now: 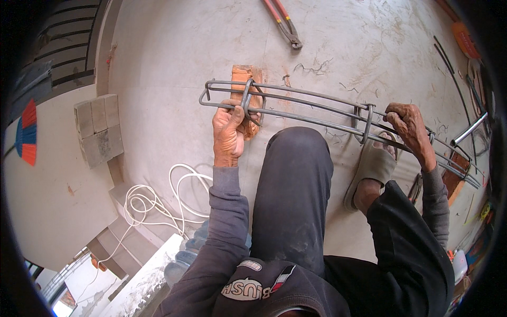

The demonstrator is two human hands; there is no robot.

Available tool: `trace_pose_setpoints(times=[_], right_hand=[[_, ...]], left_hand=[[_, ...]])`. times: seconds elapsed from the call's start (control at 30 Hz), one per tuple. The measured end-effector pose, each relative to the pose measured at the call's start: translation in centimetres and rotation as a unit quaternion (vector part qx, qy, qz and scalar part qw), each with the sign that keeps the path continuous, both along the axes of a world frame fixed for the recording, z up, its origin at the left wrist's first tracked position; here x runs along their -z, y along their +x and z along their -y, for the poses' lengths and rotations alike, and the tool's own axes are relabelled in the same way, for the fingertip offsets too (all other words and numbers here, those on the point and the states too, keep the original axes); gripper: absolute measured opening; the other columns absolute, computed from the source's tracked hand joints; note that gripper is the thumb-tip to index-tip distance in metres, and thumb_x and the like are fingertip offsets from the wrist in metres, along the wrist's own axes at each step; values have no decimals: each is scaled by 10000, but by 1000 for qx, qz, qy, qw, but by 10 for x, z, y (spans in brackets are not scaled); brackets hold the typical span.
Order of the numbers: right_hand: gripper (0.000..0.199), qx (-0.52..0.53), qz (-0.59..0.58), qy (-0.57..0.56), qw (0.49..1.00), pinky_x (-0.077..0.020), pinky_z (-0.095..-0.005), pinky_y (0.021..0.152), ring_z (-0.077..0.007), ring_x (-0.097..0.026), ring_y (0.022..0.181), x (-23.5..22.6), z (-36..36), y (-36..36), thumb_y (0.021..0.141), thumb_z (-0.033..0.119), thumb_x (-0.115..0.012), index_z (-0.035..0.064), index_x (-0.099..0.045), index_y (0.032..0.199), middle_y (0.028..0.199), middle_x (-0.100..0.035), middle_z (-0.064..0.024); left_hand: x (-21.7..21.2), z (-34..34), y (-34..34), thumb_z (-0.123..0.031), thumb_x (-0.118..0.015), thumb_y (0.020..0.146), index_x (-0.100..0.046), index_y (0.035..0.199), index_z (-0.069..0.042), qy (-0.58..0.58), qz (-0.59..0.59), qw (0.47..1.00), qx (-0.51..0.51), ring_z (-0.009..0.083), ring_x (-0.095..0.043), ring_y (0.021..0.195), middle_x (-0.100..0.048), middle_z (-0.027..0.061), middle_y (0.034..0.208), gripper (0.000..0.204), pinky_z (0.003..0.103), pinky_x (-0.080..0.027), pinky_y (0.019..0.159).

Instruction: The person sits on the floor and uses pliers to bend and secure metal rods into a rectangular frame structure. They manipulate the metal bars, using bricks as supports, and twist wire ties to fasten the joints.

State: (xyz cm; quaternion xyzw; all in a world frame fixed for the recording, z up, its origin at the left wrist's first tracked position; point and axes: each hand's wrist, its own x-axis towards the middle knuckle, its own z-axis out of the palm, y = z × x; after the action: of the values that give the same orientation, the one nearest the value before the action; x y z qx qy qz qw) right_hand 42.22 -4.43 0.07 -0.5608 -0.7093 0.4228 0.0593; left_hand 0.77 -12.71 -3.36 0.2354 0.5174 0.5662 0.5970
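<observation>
A long rebar cage (317, 122) of several grey steel bars with square stirrups lies crosswise in front of me. My left hand (229, 129) is closed around its left part, thumb and fingers at a stirrup (246, 96) there. My right hand (407, 127) is closed over the bars farther right, knuckles up, just past another stirrup (367, 124). Its fingertips are hidden. Under the cage's left end is an orange-brown block (242, 74), and a similar block (452, 185) is under the right end.
Red-handled pincers (289, 34) lie on the pale floor beyond the cage, near scraps of wire (314, 68). A white cable (142, 203) is coiled at left, below grey blocks (97, 129). My sandalled foot (372, 166) is beside the cage. A metal pipe (469, 130) sits at right.
</observation>
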Motion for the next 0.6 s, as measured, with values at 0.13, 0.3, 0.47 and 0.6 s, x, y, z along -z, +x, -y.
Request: trace_pose_setpoints(times=[0.13, 0.3, 0.47, 0.6], right_hand=[[279, 2, 4, 3, 1000, -456, -382, 597, -242, -558, 586, 0, 0, -1, 864, 204, -528, -48, -623, 791, 660, -594, -166], [248, 9, -8, 28, 1000, -481, -366, 613, -237, -606, 611, 10, 4, 2, 863, 193, -559, -33, -637, 797, 690, -632, -157], [199, 4, -16, 69, 997, -489, -366, 619, -244, -622, 617, 20, 8, 6, 858, 162, -573, -15, -647, 803, 704, -650, -140], [175, 19, -15, 73, 997, -491, -367, 621, -263, -615, 611, 21, 10, 3, 843, 141, -582, -17, -645, 805, 684, -632, -141]], left_hand=[[-2, 0, 2, -209, -719, 907, -554, 1058, -45, 0, -10, 1000, -20, 218, -714, 808, -716, 117, 885, 278, 348, -589, 783], [0, -1, 2, -180, -741, 889, -577, 1068, -1, -3, -14, 999, -32, 198, -716, 799, -714, 126, 932, 303, 344, -622, 740], [1, -1, 4, -179, -749, 879, -585, 1058, -4, -6, -7, 999, -41, 207, -722, 808, -717, 130, 944, 299, 347, -629, 746], [4, 0, 1, -174, -748, 877, -584, 1049, -16, -11, -26, 999, -44, 218, -724, 809, -717, 132, 940, 285, 355, -634, 753]])
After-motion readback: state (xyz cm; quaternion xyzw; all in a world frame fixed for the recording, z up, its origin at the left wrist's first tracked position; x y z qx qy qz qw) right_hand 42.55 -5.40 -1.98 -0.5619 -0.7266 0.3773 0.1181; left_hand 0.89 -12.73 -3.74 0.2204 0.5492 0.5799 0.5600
